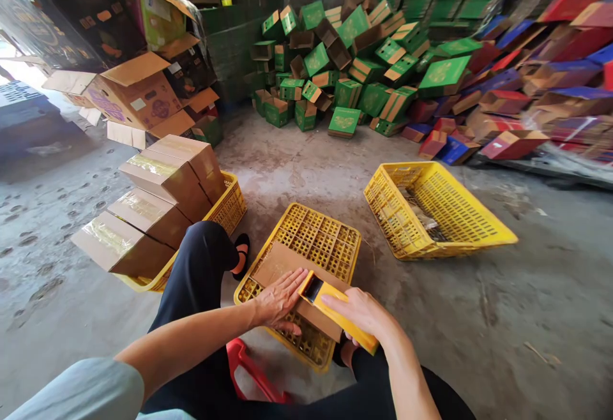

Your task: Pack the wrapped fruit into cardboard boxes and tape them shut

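A flat brown cardboard piece [282, 264] lies across an upturned yellow plastic crate [325, 235] between my knees. My left hand [282, 299] rests on the cardboard, fingers stretched out and thumb apart. Wrapped in my right hand [359, 311] is a long yellow hand tool [330, 309] with a dark recess near its far end. That end sits over the cardboard, close to my left fingertips; the exact kind of tool is unclear. Part of the cardboard is hidden under my hands and the tool.
Taped brown cartons [153, 209] fill a yellow basket [234, 203] at my left. Another yellow basket [454, 209] stands to the right, with some items inside. Green boxes [345, 120] and red-blue boxes [512, 142] are heaped behind. A red stool [253, 369] is beneath me.
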Tool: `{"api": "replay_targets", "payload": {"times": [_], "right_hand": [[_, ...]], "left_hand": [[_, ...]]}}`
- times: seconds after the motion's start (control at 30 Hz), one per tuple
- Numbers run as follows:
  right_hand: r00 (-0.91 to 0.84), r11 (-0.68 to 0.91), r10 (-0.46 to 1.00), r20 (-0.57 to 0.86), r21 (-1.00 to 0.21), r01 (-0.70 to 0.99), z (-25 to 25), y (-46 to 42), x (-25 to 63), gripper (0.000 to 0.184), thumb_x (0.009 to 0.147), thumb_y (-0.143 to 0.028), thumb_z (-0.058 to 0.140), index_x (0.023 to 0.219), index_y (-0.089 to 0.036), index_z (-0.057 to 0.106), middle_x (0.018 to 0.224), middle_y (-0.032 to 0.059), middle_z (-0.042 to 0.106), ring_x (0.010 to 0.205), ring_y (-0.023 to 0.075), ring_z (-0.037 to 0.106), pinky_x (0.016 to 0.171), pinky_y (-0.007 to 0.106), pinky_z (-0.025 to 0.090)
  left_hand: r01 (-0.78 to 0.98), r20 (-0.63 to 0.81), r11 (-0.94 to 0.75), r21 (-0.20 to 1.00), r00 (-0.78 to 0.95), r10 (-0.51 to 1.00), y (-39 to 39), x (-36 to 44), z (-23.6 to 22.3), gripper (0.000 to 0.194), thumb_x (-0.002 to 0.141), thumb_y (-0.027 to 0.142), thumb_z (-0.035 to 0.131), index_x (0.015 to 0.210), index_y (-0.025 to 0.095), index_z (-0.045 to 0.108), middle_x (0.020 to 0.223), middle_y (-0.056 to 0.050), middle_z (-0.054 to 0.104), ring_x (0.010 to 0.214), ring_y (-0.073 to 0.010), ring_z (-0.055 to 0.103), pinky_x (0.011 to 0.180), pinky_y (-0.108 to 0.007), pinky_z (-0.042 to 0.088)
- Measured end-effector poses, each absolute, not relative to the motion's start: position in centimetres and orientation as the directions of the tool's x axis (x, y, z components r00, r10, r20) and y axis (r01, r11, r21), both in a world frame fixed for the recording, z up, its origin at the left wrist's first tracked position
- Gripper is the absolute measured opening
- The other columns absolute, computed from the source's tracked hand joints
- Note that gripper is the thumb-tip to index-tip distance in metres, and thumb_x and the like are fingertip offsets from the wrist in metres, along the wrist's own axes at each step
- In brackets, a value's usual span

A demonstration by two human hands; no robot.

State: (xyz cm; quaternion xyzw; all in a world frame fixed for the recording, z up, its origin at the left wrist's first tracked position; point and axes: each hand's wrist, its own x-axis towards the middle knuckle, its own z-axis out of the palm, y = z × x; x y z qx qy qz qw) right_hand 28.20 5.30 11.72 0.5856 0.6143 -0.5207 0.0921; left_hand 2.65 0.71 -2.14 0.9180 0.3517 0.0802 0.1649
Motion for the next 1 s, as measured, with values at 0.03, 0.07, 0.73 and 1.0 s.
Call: {"api": "replay_targets", "payload": {"times": [0.03,0.07,0.73,1.0], "right_hand": [[-0.288,-0.241,0.625,-0.726,-0.53,0.813,11.6,5.2,28.6,0.048,0.094,-0.063,0.059,0.08,-0.018,0.067,0.062,0.0132,0.07,0.049,0.0246,0.068,0.043,0.032,0.054],[-0.278,-0.254,0.625,-0.729,-0.528,0.81,11.4,5.0,29.0,0.048,0.094,-0.064,0.059,0.081,-0.017,0.066,0.062,0.0135,0.07,0.05,0.0249,0.068,0.042,0.032,0.053],[-0.304,-0.288,0.649,-0.697,-0.595,0.75,11.1,3.6,29.1,0.047,0.096,-0.06,0.058,0.076,-0.018,0.067,0.06,0.0103,0.07,0.054,0.0235,0.072,0.05,0.032,0.061],[-0.272,-0.301,0.655,-0.705,-0.573,0.762,10.8,3.2,29.4,0.051,0.097,-0.06,0.058,0.07,-0.017,0.064,0.058,0.0109,0.068,0.049,0.0232,0.069,0.049,0.034,0.059]], "left_hand": [[0.615,0.035,-0.702,0.359,0.743,0.669,0.8,2.6,-2.2,0.134,0.085,0.082,0.06,0.166,-0.001,-0.007,0.172,-0.033,0.006,0.161,-0.046,0.008,0.129,-0.06,0.023],[0.609,0.043,-0.708,0.358,0.746,0.664,0.9,2.6,-2.3,0.133,0.085,0.082,0.06,0.166,-0.001,-0.005,0.172,-0.032,0.006,0.161,-0.0455,0.008,0.13,-0.059,0.022],[0.529,-0.005,-0.764,0.369,0.823,0.568,2.7,-2.1,-2.0,0.12,0.09,0.077,0.058,0.169,0.008,0.0,0.173,-0.028,0.01,0.162,-0.0434,0.012,0.13,-0.059,0.021],[0.6,0.076,-0.728,0.333,0.752,0.655,-0.5,3.0,-2.8,0.133,0.085,0.084,0.057,0.167,0.006,-0.012,0.172,-0.031,0.004,0.162,-0.0443,0.007,0.129,-0.059,0.024]]}}
